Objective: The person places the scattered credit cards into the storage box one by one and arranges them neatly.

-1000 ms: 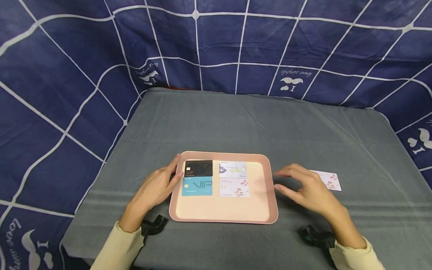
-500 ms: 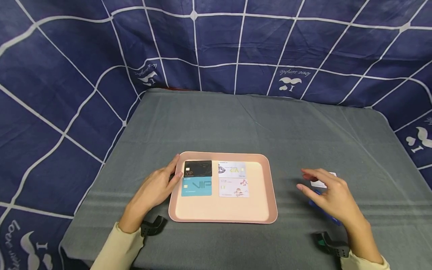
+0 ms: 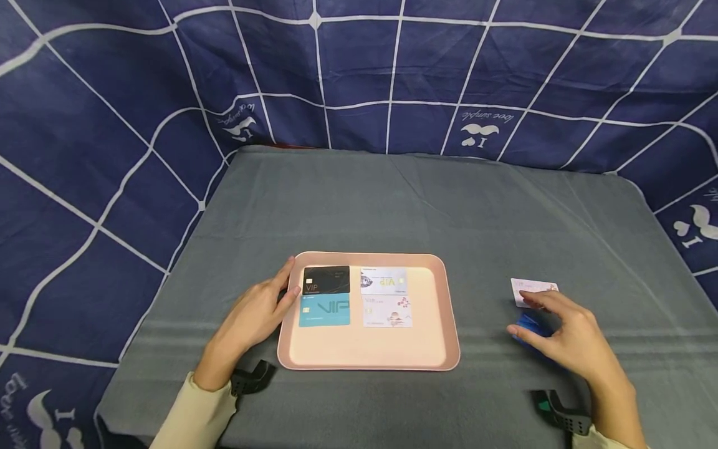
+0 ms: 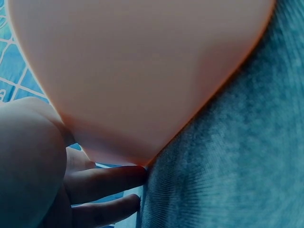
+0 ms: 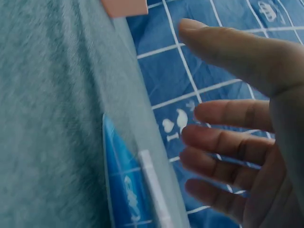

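Your right hand (image 3: 572, 330) is spread with the thumb well apart from the fingers, holding nothing, while your left hand (image 3: 255, 315) rests fairly straight-fingered against the left edge of the tray (image 3: 368, 357). Below the right hand, past the tray's right edge on the tabletop (image 3: 449, 206), lie 2 loose cards: a blue card (image 3: 525, 323), partly hidden by your thumb, and a loose pink card (image 3: 530, 287) just beyond it. Whether a fingertip touches either, you can't tell from here. The pair sit so close that a pinch could catch both, or shove the farther card away. Thin and apparently flat, they'd probably skid on the cloth or bunch it before a nail gets under. In the tray, the black card (image 3: 326, 280) by the far left corner, the teal card (image 3: 324, 310) nearer you, and the white card (image 3: 384, 281) and flowered card (image 3: 387, 311) toward the middle could all slip out of line if your left hand leans on the rim and tips it.
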A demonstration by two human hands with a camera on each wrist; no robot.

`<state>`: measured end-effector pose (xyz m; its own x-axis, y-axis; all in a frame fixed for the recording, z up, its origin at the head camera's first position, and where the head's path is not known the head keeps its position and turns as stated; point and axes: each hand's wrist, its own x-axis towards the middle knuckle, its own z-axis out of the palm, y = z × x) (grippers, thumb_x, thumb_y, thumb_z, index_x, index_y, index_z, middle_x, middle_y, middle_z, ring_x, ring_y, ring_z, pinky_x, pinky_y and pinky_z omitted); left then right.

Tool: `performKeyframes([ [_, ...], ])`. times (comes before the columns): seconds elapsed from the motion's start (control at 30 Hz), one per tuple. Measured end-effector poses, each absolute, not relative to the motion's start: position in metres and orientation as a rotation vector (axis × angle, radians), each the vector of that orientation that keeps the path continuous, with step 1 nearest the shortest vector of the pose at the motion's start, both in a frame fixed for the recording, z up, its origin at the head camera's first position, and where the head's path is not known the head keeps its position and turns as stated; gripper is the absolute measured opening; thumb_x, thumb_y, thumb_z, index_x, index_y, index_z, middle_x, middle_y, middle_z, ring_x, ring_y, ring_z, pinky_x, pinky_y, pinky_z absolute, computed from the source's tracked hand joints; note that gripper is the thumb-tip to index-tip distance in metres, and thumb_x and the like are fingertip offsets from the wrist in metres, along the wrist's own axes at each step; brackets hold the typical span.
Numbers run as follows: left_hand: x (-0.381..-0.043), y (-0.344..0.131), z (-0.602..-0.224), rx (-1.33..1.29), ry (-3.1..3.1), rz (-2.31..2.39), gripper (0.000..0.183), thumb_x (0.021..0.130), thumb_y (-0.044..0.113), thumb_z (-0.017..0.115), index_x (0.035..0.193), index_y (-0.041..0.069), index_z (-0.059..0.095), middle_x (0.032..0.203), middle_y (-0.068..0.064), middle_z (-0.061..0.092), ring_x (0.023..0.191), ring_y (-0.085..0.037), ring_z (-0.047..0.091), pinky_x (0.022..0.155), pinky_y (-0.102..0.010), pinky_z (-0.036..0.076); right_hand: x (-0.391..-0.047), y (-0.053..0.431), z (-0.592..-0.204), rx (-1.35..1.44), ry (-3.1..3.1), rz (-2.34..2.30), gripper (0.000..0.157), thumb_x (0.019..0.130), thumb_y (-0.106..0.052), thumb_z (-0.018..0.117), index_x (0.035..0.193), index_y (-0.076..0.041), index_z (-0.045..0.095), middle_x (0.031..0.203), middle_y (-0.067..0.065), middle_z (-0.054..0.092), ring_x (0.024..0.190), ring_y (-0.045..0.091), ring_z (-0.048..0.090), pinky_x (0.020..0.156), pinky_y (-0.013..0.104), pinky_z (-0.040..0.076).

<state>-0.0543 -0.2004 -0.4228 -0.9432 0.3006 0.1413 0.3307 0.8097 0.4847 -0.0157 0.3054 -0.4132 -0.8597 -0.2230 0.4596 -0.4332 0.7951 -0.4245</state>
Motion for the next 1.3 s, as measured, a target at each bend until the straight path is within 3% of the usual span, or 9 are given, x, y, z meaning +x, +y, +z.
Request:
performKeyframes([
  [0.17, -0.054, -0.201, -0.421, -0.506, -2.937, -0.794, 0.059, 0.102, 0.023, 0.057, 0.151, -0.003, 0.035, 0.123, -0.025, 0.064, 0.108, -0.042, 0.063, 0.086, -0.056, 0.048, -0.009, 0.313, -0.419, 0.441, -2.686, 0.701, 0.071, 0.047, -0.023, 0.099, 0.109, -0.001, 0.072, 0.105, 0.016, 0.068, 0.102, 0.009, 0.058, 0.090, 0.005, 0.028],
  [0.27, -0.054, -0.202, -0.421, -0.505, -2.938, -0.785, 0.060, 0.101, 0.023, 0.057, 0.151, -0.003, 0.036, 0.124, -0.026, 0.063, 0.108, -0.042, 0.063, 0.085, -0.056, 0.048, -0.004, 0.318, -0.420, 0.390, -2.759, 0.688, 0.076, 0.048, -0.025, 0.099, 0.112, 0.003, 0.069, 0.108, 0.019, 0.063, 0.099, 0.031, 0.056, 0.091, 0.031, 0.039],
  [0.37, -0.054, -0.202, -0.421, -0.504, -2.937, -0.779, 0.060, 0.101, 0.023, 0.058, 0.150, -0.003, 0.036, 0.124, -0.027, 0.063, 0.108, -0.042, 0.063, 0.085, -0.057, 0.048, -0.001, 0.323, -0.420, 0.323, -2.824, 0.694, 0.081, 0.049, -0.028, 0.099, 0.115, 0.007, 0.066, 0.112, 0.023, 0.058, 0.101, 0.043, 0.051, 0.083, 0.054, 0.036],
  [0.43, -0.055, -0.202, -0.421, -0.507, -2.937, -0.775, 0.060, 0.101, 0.023, 0.058, 0.150, -0.004, 0.036, 0.124, -0.027, 0.063, 0.107, -0.043, 0.063, 0.085, -0.057, 0.048, 0.001, 0.327, -0.420, 0.293, -2.843, 0.697, 0.084, 0.049, -0.029, 0.099, 0.116, 0.008, 0.066, 0.111, 0.023, 0.057, 0.101, 0.045, 0.049, 0.080, 0.060, 0.034],
  [0.7, -0.054, -0.202, -0.420, -0.493, -2.947, -0.777, 0.060, 0.101, 0.022, 0.057, 0.151, -0.003, 0.035, 0.124, -0.027, 0.062, 0.108, -0.043, 0.063, 0.086, -0.057, 0.048, 0.007, 0.340, -0.422, 0.247, -2.869, 0.615, 0.085, 0.043, -0.030, 0.100, 0.114, 0.007, 0.068, 0.103, 0.021, 0.061, 0.094, 0.042, 0.054, 0.077, 0.048, 0.035],
  [0.9, -0.054, -0.200, -0.420, -0.499, -2.950, -0.773, 0.059, 0.101, 0.021, 0.058, 0.150, -0.004, 0.035, 0.125, -0.028, 0.062, 0.108, -0.043, 0.063, 0.085, -0.057, 0.048, 0.014, 0.348, -0.423, 0.211, -2.917, 0.603, 0.083, 0.041, -0.029, 0.100, 0.109, 0.007, 0.069, 0.103, 0.023, 0.062, 0.092, 0.045, 0.056, 0.072, 0.051, 0.037],
  [0.97, -0.054, -0.200, -0.420, -0.495, -2.954, -0.778, 0.059, 0.101, 0.021, 0.058, 0.150, -0.004, 0.035, 0.126, -0.028, 0.061, 0.108, -0.043, 0.063, 0.085, -0.057, 0.048, 0.015, 0.349, -0.424, 0.206, -2.923, 0.593, 0.079, 0.040, -0.028, 0.101, 0.105, 0.006, 0.071, 0.101, 0.022, 0.063, 0.090, 0.043, 0.057, 0.071, 0.043, 0.038],
  [1.13, -0.055, -0.199, -0.421, -0.493, -2.958, -0.785, 0.060, 0.102, 0.022, 0.057, 0.151, -0.004, 0.034, 0.126, -0.029, 0.061, 0.108, -0.043, 0.063, 0.085, -0.057, 0.048, 0.016, 0.351, -0.424, 0.197, -2.915, 0.584, 0.067, 0.041, -0.028, 0.101, 0.096, 0.001, 0.076, 0.096, 0.013, 0.064, 0.082, 0.020, 0.058, 0.066, 0.022, 0.036],
  [1.3, -0.055, -0.199, -0.423, -0.501, -2.955, -0.775, 0.060, 0.102, 0.022, 0.057, 0.151, -0.004, 0.034, 0.124, -0.029, 0.062, 0.106, -0.043, 0.064, 0.083, -0.057, 0.049, 0.016, 0.352, -0.424, 0.194, -2.910, 0.592, 0.057, 0.044, -0.026, 0.100, 0.090, -0.003, 0.077, 0.092, 0.007, 0.065, 0.078, 0.001, 0.053, 0.065, 0.017, 0.035],
])
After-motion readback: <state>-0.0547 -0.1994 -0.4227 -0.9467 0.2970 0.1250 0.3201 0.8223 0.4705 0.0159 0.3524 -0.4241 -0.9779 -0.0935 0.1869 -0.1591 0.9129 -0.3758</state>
